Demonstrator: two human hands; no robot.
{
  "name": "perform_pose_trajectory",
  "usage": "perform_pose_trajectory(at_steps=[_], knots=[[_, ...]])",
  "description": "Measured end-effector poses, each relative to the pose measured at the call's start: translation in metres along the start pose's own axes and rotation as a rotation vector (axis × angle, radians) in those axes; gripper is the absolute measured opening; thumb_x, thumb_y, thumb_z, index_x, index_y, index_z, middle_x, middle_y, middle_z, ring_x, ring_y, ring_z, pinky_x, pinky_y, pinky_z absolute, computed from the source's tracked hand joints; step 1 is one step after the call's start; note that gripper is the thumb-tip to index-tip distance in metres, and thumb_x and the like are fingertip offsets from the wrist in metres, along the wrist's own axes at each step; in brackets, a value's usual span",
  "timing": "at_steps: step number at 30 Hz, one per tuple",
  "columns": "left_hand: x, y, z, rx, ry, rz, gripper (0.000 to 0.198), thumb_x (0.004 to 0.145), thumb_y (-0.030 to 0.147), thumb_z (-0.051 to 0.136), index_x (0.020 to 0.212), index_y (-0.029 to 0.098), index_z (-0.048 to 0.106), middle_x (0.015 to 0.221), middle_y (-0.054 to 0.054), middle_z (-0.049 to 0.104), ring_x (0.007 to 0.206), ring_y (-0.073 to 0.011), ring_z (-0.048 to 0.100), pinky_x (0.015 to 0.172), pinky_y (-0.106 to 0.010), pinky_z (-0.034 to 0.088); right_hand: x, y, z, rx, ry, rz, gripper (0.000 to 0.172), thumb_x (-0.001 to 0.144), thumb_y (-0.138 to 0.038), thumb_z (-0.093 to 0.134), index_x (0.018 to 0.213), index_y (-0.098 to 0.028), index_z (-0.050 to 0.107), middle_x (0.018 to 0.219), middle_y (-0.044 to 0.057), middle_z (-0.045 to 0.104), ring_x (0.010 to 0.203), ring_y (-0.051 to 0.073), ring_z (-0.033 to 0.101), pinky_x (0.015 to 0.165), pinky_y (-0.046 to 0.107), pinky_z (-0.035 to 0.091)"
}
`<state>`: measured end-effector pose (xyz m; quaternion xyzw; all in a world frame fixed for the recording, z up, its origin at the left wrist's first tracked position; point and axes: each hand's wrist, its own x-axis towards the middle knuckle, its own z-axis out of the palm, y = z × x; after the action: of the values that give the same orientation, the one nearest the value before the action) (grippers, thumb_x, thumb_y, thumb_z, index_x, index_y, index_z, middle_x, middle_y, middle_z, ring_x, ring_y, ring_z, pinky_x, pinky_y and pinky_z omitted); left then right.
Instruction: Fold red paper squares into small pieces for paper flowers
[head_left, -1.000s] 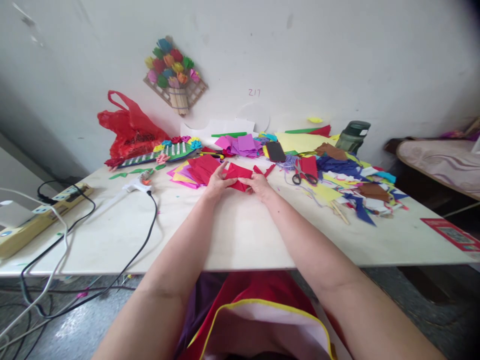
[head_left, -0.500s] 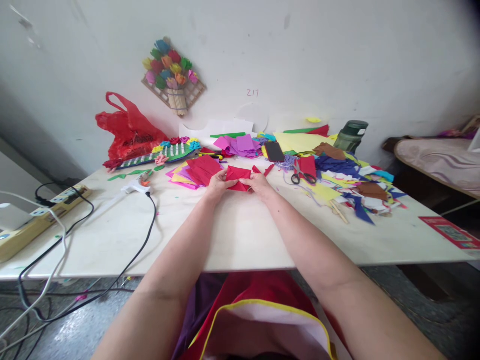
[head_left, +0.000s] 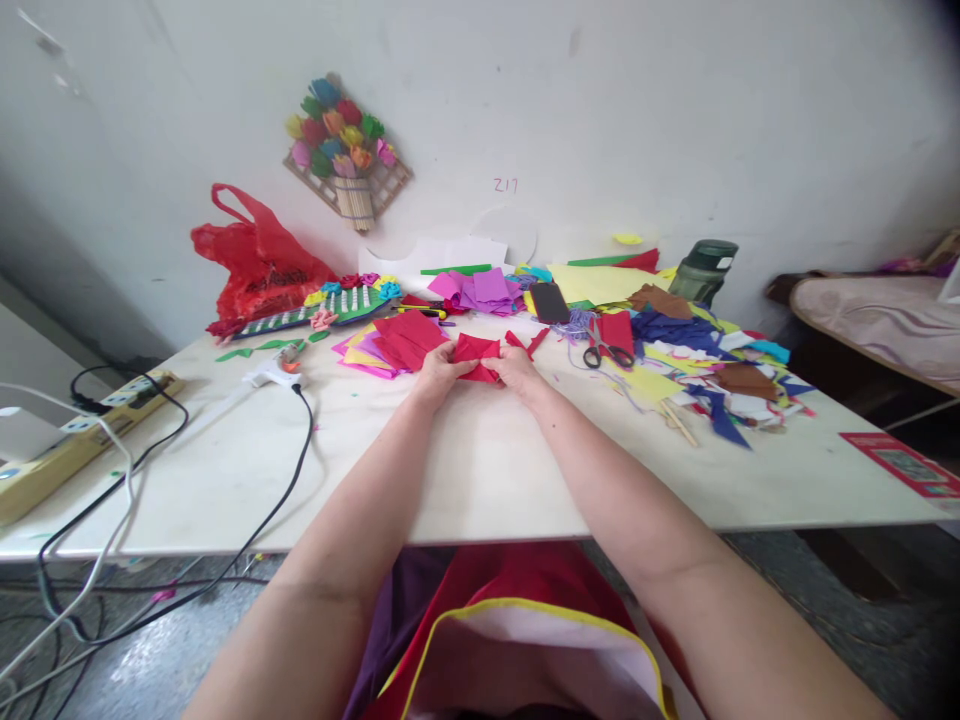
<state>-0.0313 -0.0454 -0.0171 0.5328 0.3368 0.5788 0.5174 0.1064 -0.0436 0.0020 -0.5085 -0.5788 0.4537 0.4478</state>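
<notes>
While the left hand [head_left: 436,374] pinched one side of a red sheet [head_left: 477,350] between thumb and fingers, the right hand [head_left: 519,370] pinched its other side, holding it between them at the middle of the white table [head_left: 510,470]. Just beside the left fingers lay a fanned stack of coloured sheets [head_left: 409,335], red ones on top, and just beyond the right fingers a narrow red strip [head_left: 538,342]. Farther out were scissors [head_left: 607,354] and a heap of scraps [head_left: 694,345] to the right, purple sheets [head_left: 480,290] and a phone [head_left: 550,303] behind, and a white glue gun [head_left: 274,374] to the left.
</notes>
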Motion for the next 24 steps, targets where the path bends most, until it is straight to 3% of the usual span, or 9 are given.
perform_pose_trajectory(at_steps=[5,8,14,24], knots=[[-0.001,0.002,0.001,-0.064,0.010,-0.030,0.040,0.053,0.027,0.073,0.088,0.012,0.062,0.081,-0.006,0.066,0.073,-0.0168,0.062,0.075,-0.031,0.047,0.006,0.008,0.000,-0.011,-0.026,0.002,0.007,0.063,-0.020,0.058,0.062,-0.014,0.055,0.047,-0.003,0.050,0.040,0.008,0.044,0.038,0.019,0.035],[0.002,0.001,-0.003,-0.081,0.065,-0.095,0.033,0.057,0.036,0.071,0.077,0.012,0.062,0.071,-0.005,0.065,0.065,-0.0152,0.061,0.066,-0.028,0.048,0.012,0.015,-0.003,0.004,-0.090,-0.012,0.011,0.063,-0.024,0.061,0.067,-0.014,0.057,0.048,-0.003,0.051,0.041,0.008,0.044,0.038,0.020,0.036],[0.005,0.002,-0.014,-0.060,0.062,-0.143,0.049,0.062,0.057,0.060,0.076,0.010,0.062,0.065,-0.008,0.064,0.062,-0.0174,0.060,0.053,-0.025,0.045,0.011,0.015,-0.010,0.013,-0.178,-0.014,0.021,0.059,-0.030,0.067,0.058,-0.014,0.053,0.046,-0.003,0.047,0.040,0.008,0.042,0.037,0.020,0.035],[0.002,0.005,-0.014,0.080,0.118,-0.110,0.045,0.056,0.057,0.064,0.062,0.013,0.055,0.054,-0.003,0.058,0.050,-0.0131,0.054,0.049,-0.024,0.044,0.006,0.008,-0.014,-0.031,-0.213,0.005,0.023,0.058,-0.029,0.070,0.054,-0.014,0.053,0.042,-0.003,0.047,0.037,0.007,0.039,0.036,0.020,0.031]])
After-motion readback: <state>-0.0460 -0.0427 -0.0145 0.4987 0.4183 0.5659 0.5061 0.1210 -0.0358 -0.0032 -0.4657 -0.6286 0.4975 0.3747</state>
